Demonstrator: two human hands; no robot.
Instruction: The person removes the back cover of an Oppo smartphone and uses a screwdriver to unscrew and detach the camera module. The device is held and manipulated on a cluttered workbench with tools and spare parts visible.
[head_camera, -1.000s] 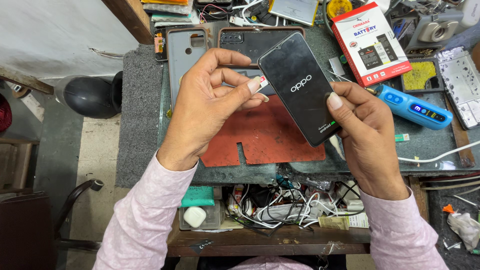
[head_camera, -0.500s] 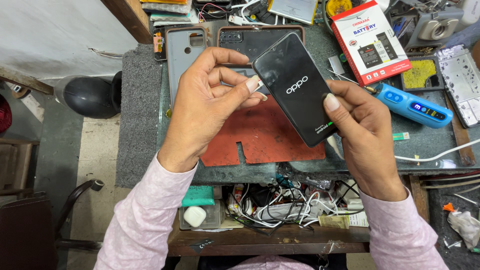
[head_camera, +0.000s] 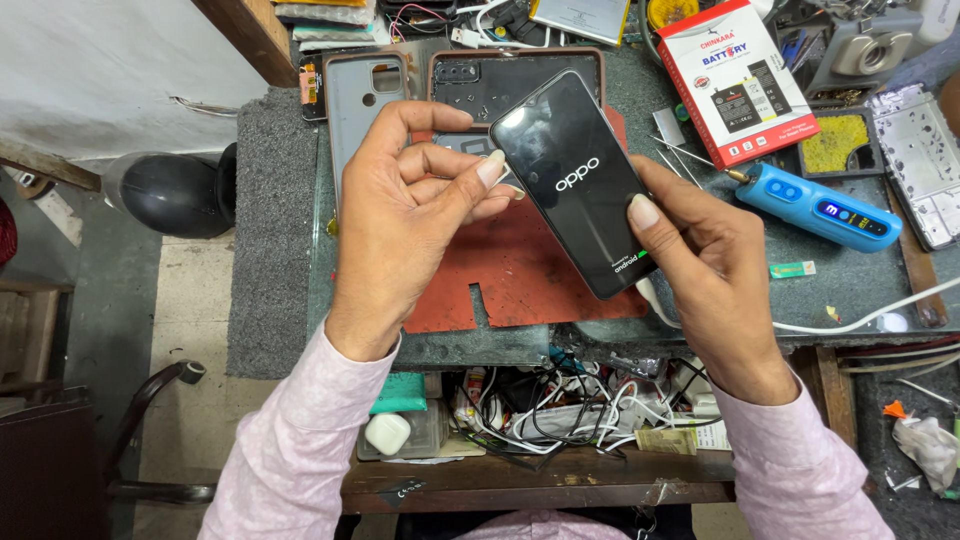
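I see the black phone (head_camera: 578, 185) held mid-frame above the red mat (head_camera: 520, 270), long axis running upper left to lower right, my right hand (head_camera: 705, 270) gripping its lower edge, my left hand (head_camera: 410, 215) pinching its upper-left side.

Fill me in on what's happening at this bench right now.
A person holds a black smartphone in both hands above a red work mat on a cluttered repair bench. The left hand grips the phone's upper left edge, and the right hand supports its lower right side with the thumb on the glass. The screen is lit with a startup logo, and a white cable trails from its bottom end. A blue electric screwdriver lies to the right.
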